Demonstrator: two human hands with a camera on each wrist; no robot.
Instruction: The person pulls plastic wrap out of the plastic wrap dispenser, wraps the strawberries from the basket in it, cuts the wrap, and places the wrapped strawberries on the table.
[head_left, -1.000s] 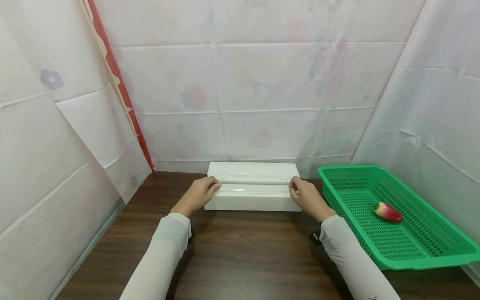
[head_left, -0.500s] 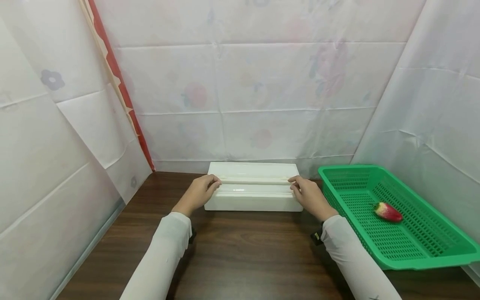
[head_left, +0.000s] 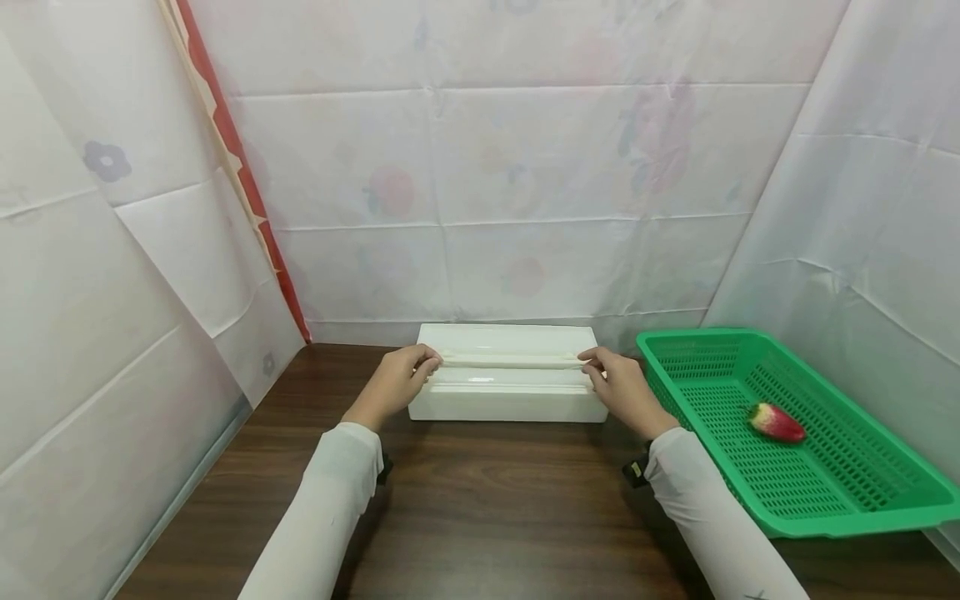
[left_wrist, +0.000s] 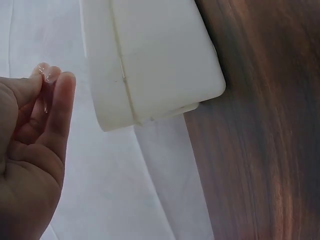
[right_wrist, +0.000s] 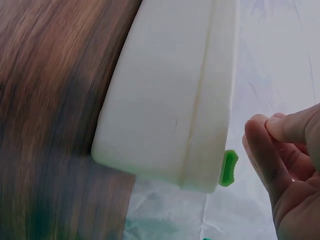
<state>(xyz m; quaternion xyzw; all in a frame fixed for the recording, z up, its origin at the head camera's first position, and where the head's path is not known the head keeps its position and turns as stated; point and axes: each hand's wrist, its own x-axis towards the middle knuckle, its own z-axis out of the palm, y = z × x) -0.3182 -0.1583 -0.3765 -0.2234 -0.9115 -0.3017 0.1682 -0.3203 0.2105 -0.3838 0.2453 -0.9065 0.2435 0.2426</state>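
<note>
Left grip (head_left: 392, 383) narrow, pinching clear film (left_wrist: 48, 76); right grip (head_left: 627, 393) narrow too, contents we can't tell.
Only right wrist view shows us a green tab (right_wrist: 228, 169) beside the white box (right_wrist: 160, 95).

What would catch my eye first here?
Probably the bright green basket at the right, with a red and pale fruit-like thing lying inside. Next, the white box on the wooden table, between the person's left grip and right grip; then the red strip slanting down at left.
</note>
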